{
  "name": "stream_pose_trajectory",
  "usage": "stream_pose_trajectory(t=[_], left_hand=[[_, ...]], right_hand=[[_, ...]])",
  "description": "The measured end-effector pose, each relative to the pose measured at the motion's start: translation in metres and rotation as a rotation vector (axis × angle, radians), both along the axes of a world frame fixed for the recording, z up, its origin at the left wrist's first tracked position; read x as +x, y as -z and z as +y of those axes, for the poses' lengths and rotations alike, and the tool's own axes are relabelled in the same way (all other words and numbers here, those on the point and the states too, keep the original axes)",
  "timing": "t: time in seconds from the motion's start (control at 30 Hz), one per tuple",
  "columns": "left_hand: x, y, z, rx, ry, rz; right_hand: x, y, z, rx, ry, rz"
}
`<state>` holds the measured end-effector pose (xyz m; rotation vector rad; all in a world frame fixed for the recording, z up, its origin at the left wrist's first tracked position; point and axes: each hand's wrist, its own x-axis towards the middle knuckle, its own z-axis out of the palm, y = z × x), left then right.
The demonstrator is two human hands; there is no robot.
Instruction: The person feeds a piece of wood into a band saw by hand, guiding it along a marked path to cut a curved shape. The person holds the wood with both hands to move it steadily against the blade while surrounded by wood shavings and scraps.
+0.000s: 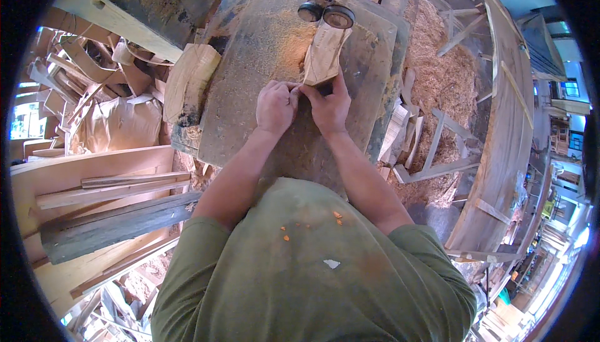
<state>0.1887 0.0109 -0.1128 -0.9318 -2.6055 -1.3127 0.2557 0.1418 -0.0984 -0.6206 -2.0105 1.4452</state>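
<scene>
A pale wooden block (pixel 326 54) lies lengthwise on the worn, dusty machine table (pixel 250 86), its far end at a pair of dark round rollers (pixel 339 17). My right hand (pixel 330 108) grips the block's near end, with the thumb at the near left corner and the fingers along the right side. Just left of that corner, my left hand (pixel 277 106) is closed, its fingers curled and their tips close to my right thumb. Whatever those left fingers may hold is hidden. Orange-tan sawdust (pixel 294 45) is heaped on the table left of the block.
Another thick wood piece (pixel 189 83) sits at the table's left edge. Boards (pixel 119 217) lie stacked at lower left, below piled offcuts (pixel 81 73). Shavings (pixel 437 61) cover the area to the right, beside a long wide plank (pixel 494 136).
</scene>
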Motion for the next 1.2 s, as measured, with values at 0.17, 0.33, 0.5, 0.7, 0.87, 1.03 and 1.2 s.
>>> stream_pose_trajectory(t=[0.17, 0.33, 0.5, 0.7, 0.87, 1.03, 1.2], left_hand=[[0.0, 0.002, 0.0, -0.034, -0.029, 0.005], [0.001, -0.002, 0.002, -0.047, -0.045, 0.005], [0.001, -0.003, 0.003, -0.056, -0.054, 0.006], [0.0, -0.001, 0.002, -0.03, -0.031, 0.004], [0.0, 0.0, 0.002, -0.022, -0.031, -0.002], [0.0, -0.001, 0.003, -0.012, -0.04, -0.019], [-0.001, 0.0, 0.002, -0.032, -0.038, -0.021]], right_hand=[[0.001, -0.008, -0.002, -0.011, 0.006, -0.06], [0.001, -0.012, -0.001, -0.04, -0.015, -0.012], [0.0, -0.005, -0.001, -0.054, -0.018, 0.007], [0.0, -0.002, 0.0, -0.028, 0.016, -0.048], [-0.001, -0.01, -0.002, 0.004, -0.004, 0.02], [-0.002, -0.001, -0.002, -0.01, 0.027, -0.021], [-0.002, -0.004, -0.003, -0.078, 0.022, -0.062]])
